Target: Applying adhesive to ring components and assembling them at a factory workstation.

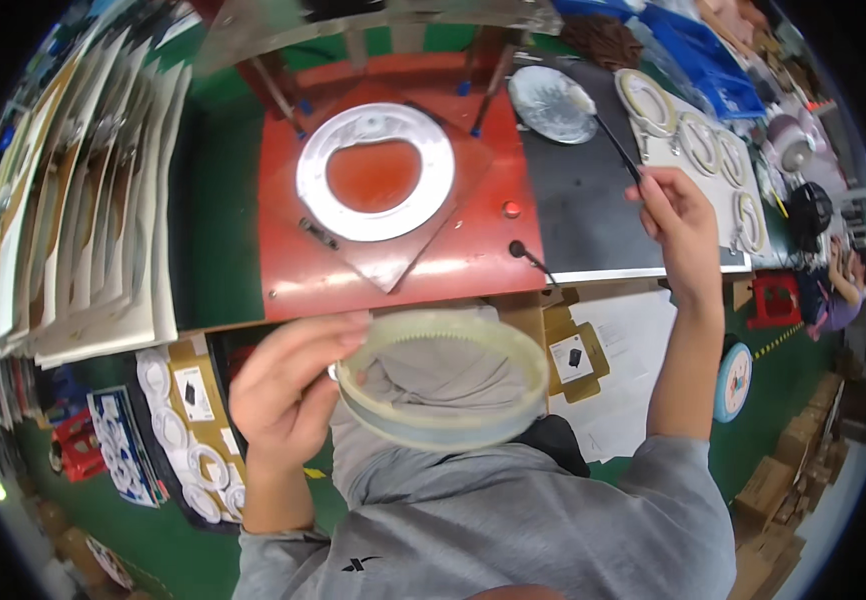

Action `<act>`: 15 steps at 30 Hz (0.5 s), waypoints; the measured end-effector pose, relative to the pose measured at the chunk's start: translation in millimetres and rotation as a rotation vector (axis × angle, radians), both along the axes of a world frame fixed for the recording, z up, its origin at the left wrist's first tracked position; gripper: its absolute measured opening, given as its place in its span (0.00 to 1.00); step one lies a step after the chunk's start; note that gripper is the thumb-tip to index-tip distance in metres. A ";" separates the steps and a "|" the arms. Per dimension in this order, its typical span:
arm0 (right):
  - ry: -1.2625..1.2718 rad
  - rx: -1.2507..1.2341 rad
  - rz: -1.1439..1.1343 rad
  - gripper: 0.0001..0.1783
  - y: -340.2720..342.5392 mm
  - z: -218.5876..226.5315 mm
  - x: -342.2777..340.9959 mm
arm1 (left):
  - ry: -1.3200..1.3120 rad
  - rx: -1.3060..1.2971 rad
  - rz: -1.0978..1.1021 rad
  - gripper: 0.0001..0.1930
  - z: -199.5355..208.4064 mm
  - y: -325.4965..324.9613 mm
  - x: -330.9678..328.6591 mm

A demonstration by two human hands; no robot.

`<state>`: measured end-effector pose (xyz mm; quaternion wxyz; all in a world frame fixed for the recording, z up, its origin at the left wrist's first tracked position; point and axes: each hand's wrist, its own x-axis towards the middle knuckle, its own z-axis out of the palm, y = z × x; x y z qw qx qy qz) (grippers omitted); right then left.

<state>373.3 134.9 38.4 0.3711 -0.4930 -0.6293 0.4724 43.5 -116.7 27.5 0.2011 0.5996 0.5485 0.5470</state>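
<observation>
My left hand [288,385] is closed on the left side of a pale yellowish translucent plastic ring [443,433], which has small teeth along its inner edge. It holds the ring tilted in front of my lap, below the table's front edge. Up at the right, my right hand [678,215] pinches the thin black handle of a brush [615,138]. The brush's white tip rests at the right rim of a round dish [545,108] smeared with white paste. Ring and brush are well apart.
A flat white ring [318,180] lies on a clear sheet on the red machine base [303,275]. Several pale rings sit on a white board [668,150] at the right. Hanging sheets [103,220] crowd the left. A red button [512,209] stands on the base.
</observation>
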 end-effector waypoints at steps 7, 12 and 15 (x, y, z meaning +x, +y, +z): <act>0.259 -0.093 0.357 0.11 -46.7 23.8 -5.3 | 0.214 0.310 0.004 0.18 36.3 29.8 -9.5; 0.155 0.082 0.388 0.11 -73.3 47.5 -25.8 | 0.304 0.378 -0.034 0.18 42.8 32.7 -13.8; -0.002 0.320 0.403 0.12 -82.2 63.2 -34.6 | 0.296 0.321 -0.020 0.15 42.5 35.8 -11.7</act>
